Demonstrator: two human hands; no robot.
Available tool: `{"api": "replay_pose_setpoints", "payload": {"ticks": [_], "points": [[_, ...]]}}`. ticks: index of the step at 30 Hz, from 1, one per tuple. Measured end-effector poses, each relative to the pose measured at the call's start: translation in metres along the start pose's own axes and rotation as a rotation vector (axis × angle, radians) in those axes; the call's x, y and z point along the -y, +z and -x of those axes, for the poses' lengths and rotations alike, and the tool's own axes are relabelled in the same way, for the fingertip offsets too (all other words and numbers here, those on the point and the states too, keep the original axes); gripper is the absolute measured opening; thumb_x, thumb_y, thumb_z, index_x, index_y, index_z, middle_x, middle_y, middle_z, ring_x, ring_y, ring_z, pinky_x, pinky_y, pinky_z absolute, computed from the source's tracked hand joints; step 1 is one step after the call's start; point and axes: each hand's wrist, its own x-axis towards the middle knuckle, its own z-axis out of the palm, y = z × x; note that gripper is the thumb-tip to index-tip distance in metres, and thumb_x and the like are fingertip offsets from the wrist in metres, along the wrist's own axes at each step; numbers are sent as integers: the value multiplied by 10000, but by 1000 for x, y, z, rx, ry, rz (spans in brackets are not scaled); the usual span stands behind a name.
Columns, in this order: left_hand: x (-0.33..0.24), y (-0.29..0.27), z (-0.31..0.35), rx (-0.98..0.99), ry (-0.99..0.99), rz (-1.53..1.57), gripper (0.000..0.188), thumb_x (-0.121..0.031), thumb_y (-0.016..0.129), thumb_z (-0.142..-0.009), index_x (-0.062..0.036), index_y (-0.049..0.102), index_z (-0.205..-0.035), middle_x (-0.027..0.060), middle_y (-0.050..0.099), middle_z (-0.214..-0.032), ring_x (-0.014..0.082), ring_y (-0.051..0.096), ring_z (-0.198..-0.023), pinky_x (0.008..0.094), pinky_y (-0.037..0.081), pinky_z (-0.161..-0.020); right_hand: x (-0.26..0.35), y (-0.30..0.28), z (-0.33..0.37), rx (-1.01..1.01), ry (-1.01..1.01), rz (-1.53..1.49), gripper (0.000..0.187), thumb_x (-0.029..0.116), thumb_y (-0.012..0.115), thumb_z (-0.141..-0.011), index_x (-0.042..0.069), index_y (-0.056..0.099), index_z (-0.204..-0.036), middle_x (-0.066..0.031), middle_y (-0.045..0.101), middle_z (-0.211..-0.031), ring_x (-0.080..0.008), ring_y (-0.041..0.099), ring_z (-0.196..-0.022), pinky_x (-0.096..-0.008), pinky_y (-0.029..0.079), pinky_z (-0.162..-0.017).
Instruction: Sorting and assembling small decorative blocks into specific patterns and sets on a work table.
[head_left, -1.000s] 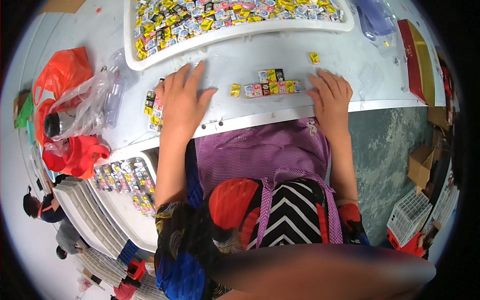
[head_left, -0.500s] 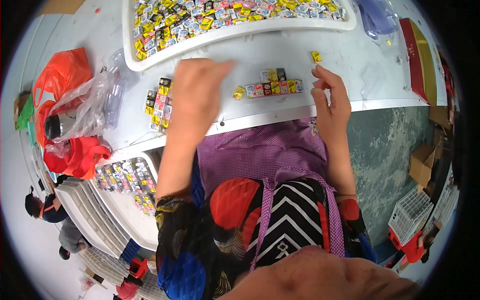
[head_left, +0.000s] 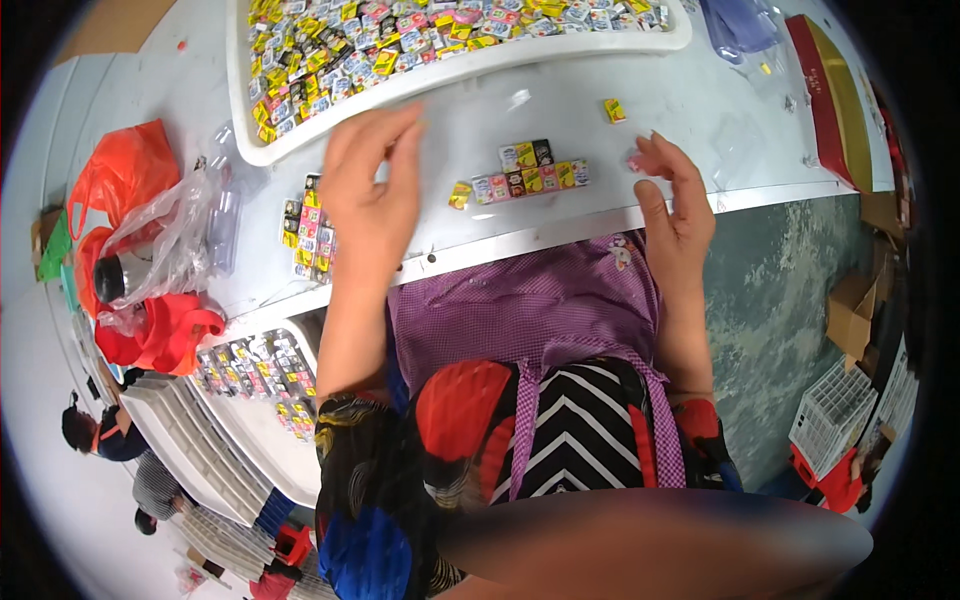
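Note:
My left hand (head_left: pixel 372 180) hovers over the table with thumb and fingers apart, and nothing shows in it. Just beside it lies a block of small boxes (head_left: pixel 308 232) in black, yellow, pink and white, partly covered by that hand. A low row of the same small boxes (head_left: pixel 533 182), with a shorter row against its far side, sits between my hands. One loose yellow box (head_left: pixel 460 195) lies off the row's left end, another yellow box (head_left: pixel 614 110) farther back. My right hand (head_left: pixel 677 205) is open with curved fingers; a small pink piece (head_left: pixel 634 160) shows by its fingertips.
A big white tray (head_left: pixel 470 68) full of loose small boxes stands at the back. Plastic bags (head_left: pixel 165 220), a red bag (head_left: pixel 135 165) and a dark-capped bottle (head_left: pixel 120 278) crowd the left. Lower left, another white tray (head_left: pixel 285 450) holds packed boxes. A red-gold carton (head_left: pixel 830 100) lies right.
The view has shifted slightly. My left hand's thumb and fingers now show spread after a blurred motion. A pink piece has appeared by my right fingertips.

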Motion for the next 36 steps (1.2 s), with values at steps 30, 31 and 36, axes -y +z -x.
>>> {"api": "replay_pose_setpoints", "payload": {"ticks": [30, 31, 36], "points": [[16, -16, 47, 535, 150, -360, 365, -187, 714, -760, -153, 675, -1122, 41, 596, -1108, 265, 475, -1038, 405, 314, -911, -11, 56, 14, 445, -429, 728, 599, 336, 631, -810, 162, 483, -1364, -108, 373, -1474, -297, 312, -1378, -504, 192, -1131], [17, -13, 48, 537, 143, -357, 364, -179, 714, -761, -141, 671, -1121, 35, 601, -1095, 257, 478, -1036, 400, 317, -905, -11, 54, 14, 477, -432, 736, 595, 333, 624, -816, 156, 482, -1366, -112, 366, -1478, -303, 303, -1382, -502, 184, -1136], [13, -9, 40, 493, 114, -369, 342, -163, 704, -770, -99, 662, -1104, 39, 601, -1075, 249, 480, -1031, 399, 324, -880, -5, 50, 11, 516, -403, 712, 570, 326, 595, -838, 149, 482, -1367, -120, 350, -1486, -308, 263, -1402, -505, 157, -1147]]}}
